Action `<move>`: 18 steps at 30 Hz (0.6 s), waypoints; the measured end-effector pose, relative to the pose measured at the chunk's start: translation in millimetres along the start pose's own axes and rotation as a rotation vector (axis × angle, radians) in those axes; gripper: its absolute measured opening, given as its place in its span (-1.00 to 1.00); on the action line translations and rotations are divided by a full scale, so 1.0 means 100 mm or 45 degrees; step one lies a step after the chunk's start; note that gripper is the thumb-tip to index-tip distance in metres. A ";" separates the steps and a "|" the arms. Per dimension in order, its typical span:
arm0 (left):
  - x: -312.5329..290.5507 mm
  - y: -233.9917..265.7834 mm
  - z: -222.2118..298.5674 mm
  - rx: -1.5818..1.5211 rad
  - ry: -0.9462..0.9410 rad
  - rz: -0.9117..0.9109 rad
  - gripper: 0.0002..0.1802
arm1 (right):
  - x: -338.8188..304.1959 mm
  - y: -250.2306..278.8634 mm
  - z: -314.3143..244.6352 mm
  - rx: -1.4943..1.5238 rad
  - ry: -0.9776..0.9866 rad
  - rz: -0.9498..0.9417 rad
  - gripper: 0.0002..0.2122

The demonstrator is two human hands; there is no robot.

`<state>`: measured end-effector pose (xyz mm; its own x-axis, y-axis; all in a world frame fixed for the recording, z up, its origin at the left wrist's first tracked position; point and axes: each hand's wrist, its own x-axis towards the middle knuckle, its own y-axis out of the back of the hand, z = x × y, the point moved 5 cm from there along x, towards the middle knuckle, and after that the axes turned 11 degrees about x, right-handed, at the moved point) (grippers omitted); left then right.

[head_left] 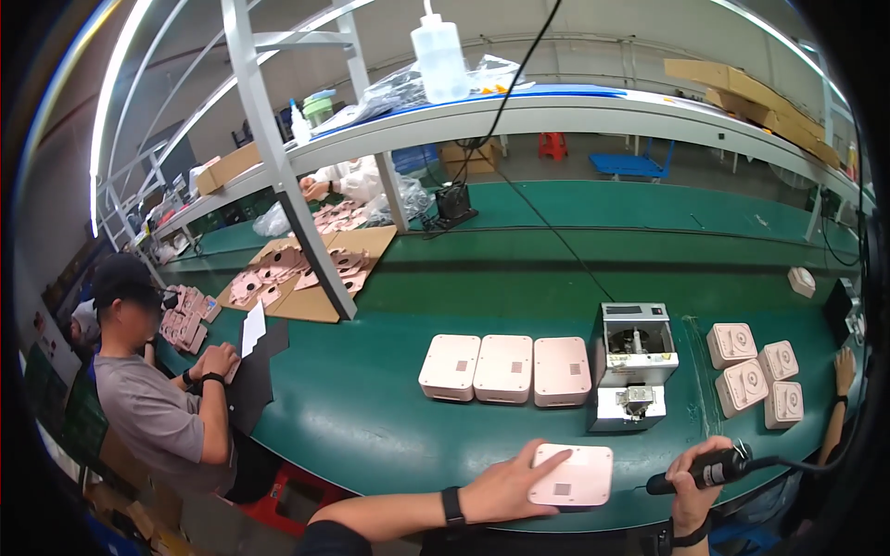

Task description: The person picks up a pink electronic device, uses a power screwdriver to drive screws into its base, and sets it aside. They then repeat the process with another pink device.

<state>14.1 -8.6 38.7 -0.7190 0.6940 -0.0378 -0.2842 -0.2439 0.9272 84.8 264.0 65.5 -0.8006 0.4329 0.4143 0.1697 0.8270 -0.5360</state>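
Note:
My left hand (508, 484) grips a pale pink square box (579, 468) by its left side, near the front edge of the table. The box lies flat, with small holes at its corners and a small grey grid on top. In my right hand (693, 499) is a black electric screwdriver (710, 471), held level with its tip toward the box but apart from it. A black cable runs off its right end. Beyond the box stands a grey screw feeder (636, 357). Left of the feeder, three similar pink boxes (503, 368) sit side by side.
Several pink boxes with round dials (742, 385) stand to the right. Another person's hand (844, 371) rests at the right edge. At the left, a co-worker (158, 371) handles something small. Pink parts lie on cardboard (371, 243). A metal post (287, 185) supports the overhead shelf (519, 109).

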 end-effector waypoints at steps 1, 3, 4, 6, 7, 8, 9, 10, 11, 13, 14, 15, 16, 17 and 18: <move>0.04 0.00 0.09 0.010 -0.011 -0.013 0.06 | -0.05 0.03 -0.04 0.045 -0.004 0.007 -0.54; 0.13 0.01 0.20 0.022 -0.054 -0.053 0.09 | -0.09 0.06 -0.09 -0.004 -0.019 0.035 -0.55; 0.16 0.03 0.20 0.005 -0.067 -0.066 0.09 | -0.12 0.08 -0.13 -0.055 -0.020 0.073 -0.55; 0.24 0.04 0.20 -0.020 -0.215 -0.083 0.10 | -0.16 0.17 -0.23 -0.158 -0.015 0.161 -0.55; 0.30 0.00 0.20 -0.040 -0.309 -0.097 0.11 | -0.09 0.20 -0.23 -0.215 -0.015 0.165 -0.56; 0.36 -0.07 0.10 -0.131 -0.391 -0.015 0.11 | 0.01 0.24 -0.26 -0.283 -0.015 0.176 -0.56; 0.38 -0.15 -0.04 -0.234 -0.458 0.049 0.11 | 0.17 0.09 -0.27 -0.205 0.083 0.110 -0.54; 0.34 -0.15 -0.09 -0.196 -0.464 0.082 0.10 | 0.30 0.00 -0.28 -0.108 0.134 0.051 -0.49; 0.35 -0.12 -0.20 -0.161 -0.471 0.116 0.09 | 0.48 -0.14 -0.30 -0.010 0.118 -0.020 -0.47; 0.32 0.06 -0.26 -0.156 -0.432 0.169 0.05 | 0.78 -0.50 -0.40 -0.020 0.055 -0.080 -0.67; 0.32 0.09 -0.26 -0.157 -0.397 0.155 0.03 | 0.88 -0.63 -0.44 -0.028 0.015 -0.040 -0.73; 0.35 0.09 -0.26 -0.145 -0.355 0.150 0.01 | 0.98 -0.69 -0.44 -0.055 0.003 -0.042 -0.78; 0.38 0.10 -0.21 -0.198 -0.390 0.143 0.01 | 1.06 -0.74 -0.46 -0.072 0.005 -0.053 -0.82; 0.41 0.10 -0.18 -0.196 -0.383 0.098 0.00 | 1.11 -0.77 -0.48 -0.125 0.003 -0.045 -0.82; 0.40 0.10 -0.20 -0.172 -0.351 0.062 0.00 | 1.16 -0.83 -0.44 -0.161 0.044 -0.075 -0.84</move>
<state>-30.5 3.1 38.5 -0.5400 0.8323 0.1251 -0.3485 -0.3564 0.8669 3.0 261.1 190.2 -0.7914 0.3928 0.4683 0.1962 0.8889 -0.4140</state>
